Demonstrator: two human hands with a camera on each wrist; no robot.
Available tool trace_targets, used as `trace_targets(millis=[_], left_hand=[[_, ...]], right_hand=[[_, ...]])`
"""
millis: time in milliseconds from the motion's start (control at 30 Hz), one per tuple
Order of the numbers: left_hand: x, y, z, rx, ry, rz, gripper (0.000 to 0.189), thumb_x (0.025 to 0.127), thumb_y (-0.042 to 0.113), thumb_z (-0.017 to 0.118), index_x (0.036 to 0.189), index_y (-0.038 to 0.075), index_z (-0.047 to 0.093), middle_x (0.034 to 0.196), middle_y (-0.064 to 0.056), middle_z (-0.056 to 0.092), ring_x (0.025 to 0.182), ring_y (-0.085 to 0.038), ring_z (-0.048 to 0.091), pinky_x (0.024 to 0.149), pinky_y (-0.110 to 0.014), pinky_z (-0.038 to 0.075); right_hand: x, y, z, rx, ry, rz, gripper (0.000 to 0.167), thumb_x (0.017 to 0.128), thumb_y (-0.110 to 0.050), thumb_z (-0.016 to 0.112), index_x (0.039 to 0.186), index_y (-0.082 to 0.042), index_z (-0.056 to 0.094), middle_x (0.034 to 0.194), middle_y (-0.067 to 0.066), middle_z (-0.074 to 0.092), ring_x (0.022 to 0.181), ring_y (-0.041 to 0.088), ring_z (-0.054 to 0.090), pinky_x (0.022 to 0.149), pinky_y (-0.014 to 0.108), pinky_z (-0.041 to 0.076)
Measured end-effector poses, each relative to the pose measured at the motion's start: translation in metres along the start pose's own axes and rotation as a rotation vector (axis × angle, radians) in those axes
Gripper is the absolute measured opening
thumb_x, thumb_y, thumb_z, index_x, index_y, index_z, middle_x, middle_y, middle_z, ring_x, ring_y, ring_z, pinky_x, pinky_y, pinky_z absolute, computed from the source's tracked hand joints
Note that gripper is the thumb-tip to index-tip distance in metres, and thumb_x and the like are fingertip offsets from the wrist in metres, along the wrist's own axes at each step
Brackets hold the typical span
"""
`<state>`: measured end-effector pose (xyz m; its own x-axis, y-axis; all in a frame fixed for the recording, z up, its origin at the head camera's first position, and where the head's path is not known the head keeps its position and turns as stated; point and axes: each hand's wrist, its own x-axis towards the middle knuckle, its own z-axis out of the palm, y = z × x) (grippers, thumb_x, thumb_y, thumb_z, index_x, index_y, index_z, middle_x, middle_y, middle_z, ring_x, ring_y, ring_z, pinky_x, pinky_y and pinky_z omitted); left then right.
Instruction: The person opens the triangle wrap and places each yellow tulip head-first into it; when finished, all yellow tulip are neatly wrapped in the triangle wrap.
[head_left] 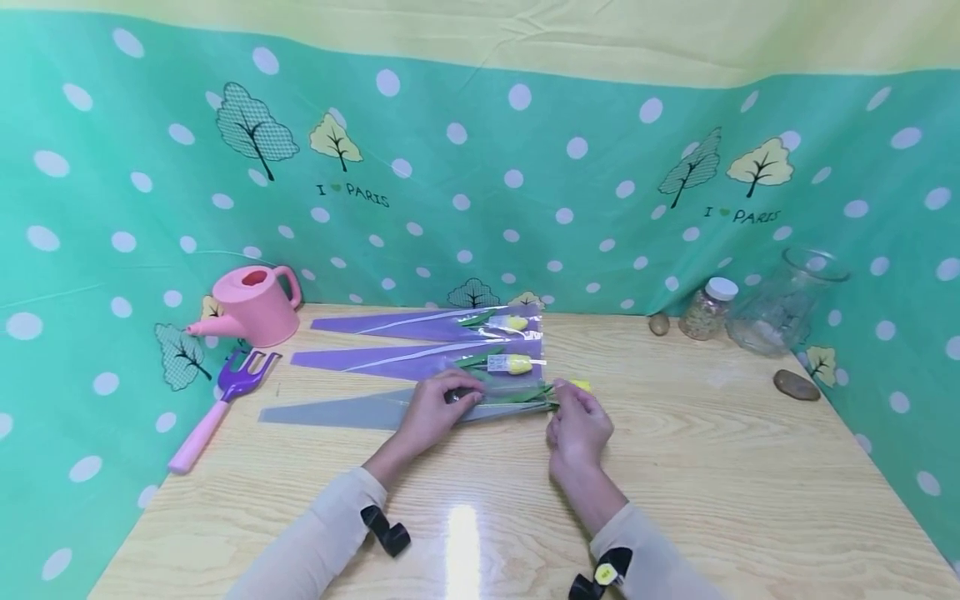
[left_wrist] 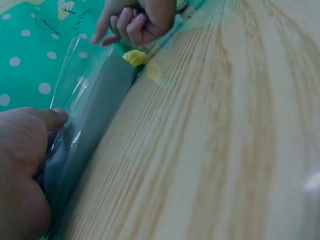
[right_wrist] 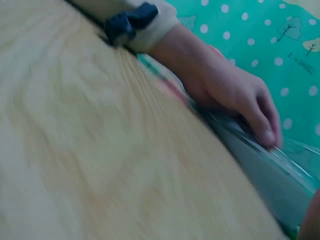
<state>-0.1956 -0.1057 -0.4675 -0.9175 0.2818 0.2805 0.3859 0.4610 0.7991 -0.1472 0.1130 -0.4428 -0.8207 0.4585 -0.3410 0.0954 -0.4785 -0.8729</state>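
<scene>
A clear-fronted flower sleeve with a grey back [head_left: 322,415] lies nearest me on the table. My left hand [head_left: 438,408] pinches its edge about midway along, thumb against the clear film, as the left wrist view also shows. At the sleeve's right-hand mouth, my right hand [head_left: 581,429] pinches a yellow artificial tulip [head_left: 582,386] by its green stem or leaf; the exact grip is partly hidden. The yellow bloom [left_wrist: 135,58] sticks out past the sleeve's mouth, with green leaves inside the film. Behind lie two purple sleeves [head_left: 352,360], each holding a yellow tulip [head_left: 519,364].
At the left are a pink watering can [head_left: 258,308] and a purple hand fork [head_left: 240,379] with a pink handle. A glass vase [head_left: 772,308], a white-lidded jar [head_left: 705,312] and brown stones [head_left: 797,385] stand at the right. Green dotted cloth [head_left: 517,192] surrounds the table.
</scene>
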Motion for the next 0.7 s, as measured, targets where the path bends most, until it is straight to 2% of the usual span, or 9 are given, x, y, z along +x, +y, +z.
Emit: trace_targets(millis=[133,233,300,367,467,533,600,700], left_hand=[[0.000,0.000,0.001,0.000,-0.007,0.000,0.016,0.093,0.017,0.078,0.109,0.013,0.080,0.113,0.001,0.076,0.115,-0.020,0.069,0.105,-0.042,0.055],[0.000,0.000,0.001,0.001,-0.005,0.000,0.016,0.093,0.017,0.078,0.109,0.014,0.080,0.112,0.002,0.076,0.114,-0.020,0.069,0.106,-0.042,0.055],[0.001,0.000,0.001,0.005,-0.003,0.001,0.017,0.093,0.018,0.078,0.109,0.015,0.080,0.112,0.003,0.076,0.114,-0.019,0.069,0.106,-0.042,0.055],[0.001,0.000,0.001,0.008,-0.001,0.002,0.017,0.092,0.018,0.079,0.109,0.015,0.080,0.112,0.003,0.076,0.114,-0.020,0.069,0.106,-0.042,0.054],[0.001,-0.001,0.001,0.016,-0.003,0.000,0.018,0.092,0.018,0.079,0.110,0.015,0.080,0.113,0.003,0.076,0.114,-0.021,0.069,0.106,-0.043,0.054],[0.000,0.000,0.001,0.018,-0.009,-0.006,0.019,0.092,0.018,0.079,0.110,0.016,0.080,0.114,0.003,0.076,0.115,-0.021,0.069,0.106,-0.043,0.054],[0.000,0.001,0.001,0.023,-0.016,-0.014,0.020,0.091,0.018,0.079,0.111,0.017,0.080,0.115,0.003,0.076,0.116,-0.021,0.069,0.107,-0.043,0.054],[-0.001,0.003,0.001,0.021,-0.023,-0.020,0.020,0.091,0.019,0.079,0.112,0.017,0.079,0.116,0.003,0.076,0.117,-0.022,0.068,0.108,-0.043,0.053]], right_hand=[[0.022,-0.029,-0.018,-0.090,-0.069,-0.127,0.031,0.092,-0.025,0.080,0.115,-0.009,0.069,0.068,-0.012,0.055,0.048,0.002,0.043,0.042,0.016,0.035],[0.046,-0.050,-0.033,-0.227,-0.173,-0.240,0.036,0.092,-0.023,0.080,0.119,-0.003,0.068,0.074,-0.010,0.061,0.058,0.004,0.054,0.050,0.018,0.045],[0.061,-0.061,-0.044,-0.386,-0.266,-0.300,0.039,0.093,-0.023,0.079,0.122,0.000,0.066,0.084,-0.008,0.067,0.070,0.004,0.061,0.059,0.018,0.051],[0.073,-0.068,-0.055,-0.559,-0.380,-0.352,0.042,0.095,-0.022,0.076,0.129,0.000,0.064,0.100,-0.002,0.072,0.087,0.007,0.065,0.070,0.017,0.054],[0.087,-0.072,-0.069,-0.787,-0.545,-0.399,0.043,0.098,-0.019,0.073,0.136,-0.004,0.060,0.127,0.010,0.070,0.115,0.019,0.065,0.085,0.017,0.055],[0.094,-0.070,-0.076,-0.866,-0.629,-0.400,0.043,0.097,-0.014,0.073,0.137,-0.006,0.059,0.137,0.017,0.065,0.125,0.030,0.061,0.090,0.020,0.055],[0.098,-0.065,-0.079,-0.936,-0.684,-0.417,0.043,0.094,-0.011,0.074,0.134,-0.007,0.059,0.138,0.019,0.064,0.126,0.036,0.060,0.093,0.023,0.054],[0.101,-0.057,-0.081,-1.018,-0.707,-0.468,0.039,0.091,-0.007,0.076,0.128,-0.008,0.063,0.128,0.015,0.068,0.119,0.032,0.061,0.090,0.025,0.050]])
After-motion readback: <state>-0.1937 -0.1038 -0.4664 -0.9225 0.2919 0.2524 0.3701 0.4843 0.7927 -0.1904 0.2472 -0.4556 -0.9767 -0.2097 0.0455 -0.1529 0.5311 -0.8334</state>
